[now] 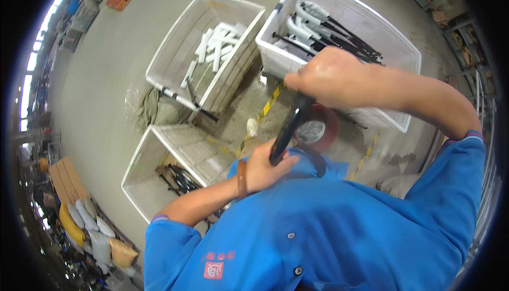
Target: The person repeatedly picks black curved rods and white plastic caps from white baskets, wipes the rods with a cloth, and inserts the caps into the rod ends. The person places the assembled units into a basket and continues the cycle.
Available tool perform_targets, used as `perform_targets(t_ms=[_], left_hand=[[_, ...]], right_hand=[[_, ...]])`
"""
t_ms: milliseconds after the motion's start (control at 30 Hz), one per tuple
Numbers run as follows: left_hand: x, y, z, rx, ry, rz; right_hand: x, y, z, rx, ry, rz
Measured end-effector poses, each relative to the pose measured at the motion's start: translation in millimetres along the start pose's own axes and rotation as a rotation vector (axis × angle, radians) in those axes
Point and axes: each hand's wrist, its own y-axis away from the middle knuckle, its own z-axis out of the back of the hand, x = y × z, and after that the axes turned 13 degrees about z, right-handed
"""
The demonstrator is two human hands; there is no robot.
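Note:
A black tube (291, 126) slants up in front of my blue shirt, held at both ends. My left hand (266, 168) is wrapped round its lower end. My right hand (334, 76) is closed in a fist at its upper end and hides that tip. Behind the right hand, a white plastic crate (366, 7) holds several black rods with white sleeves (305, 26). Another white crate (170, 42) contains loose white tubes (217, 44). A black part with a white sleeve (183, 100) rests across its near edge.
Below my hands stands a red bucket (333, 129) with a pale lining. A third white crate (139, 169) at left holds black parts (183, 178). A greenish sack (161, 111) lies beside it. Yellow-black tape (270, 103) marks the floor. Filled bags (98, 232) and shelves (466, 36) line the sides.

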Motion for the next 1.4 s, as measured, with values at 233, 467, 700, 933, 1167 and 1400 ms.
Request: perform_targets(t_ms=[233, 467, 700, 933, 1167, 1400], left_hand=[[20.4, 2.1, 21.0, 0.167, 0.330, 0.373], [10.5, 22.6, 51.1, 0.060, 0.531, 0.322], [1.7, 30.4, 15.1, -0.033, 0.169, 0.076], [-11.5, 48.1, -4.6, -0.020, 0.028, -0.043], [-4.9, 41.5, 6.4, -0.101, 0.081, -0.070], [-6.5, 46.8, -9.2, 0.039, 0.228, -0.014]], right_hand=[[0.5, -51.2, -48.2, -0.069, 0.213, 0.173], [-13.9, -0.3, -48.0, -0.633, 0.200, -0.192], [-6.5, 68.2, -25.8, -0.396, -0.334, -0.255], [9.0, 77.7, 22.9, -0.018, -1.208, -0.246], [5.8, 39.4, -2.6, -0.594, 0.013, -0.107], [18.3, 56.7, 17.3, -0.426, -0.364, -0.005]])
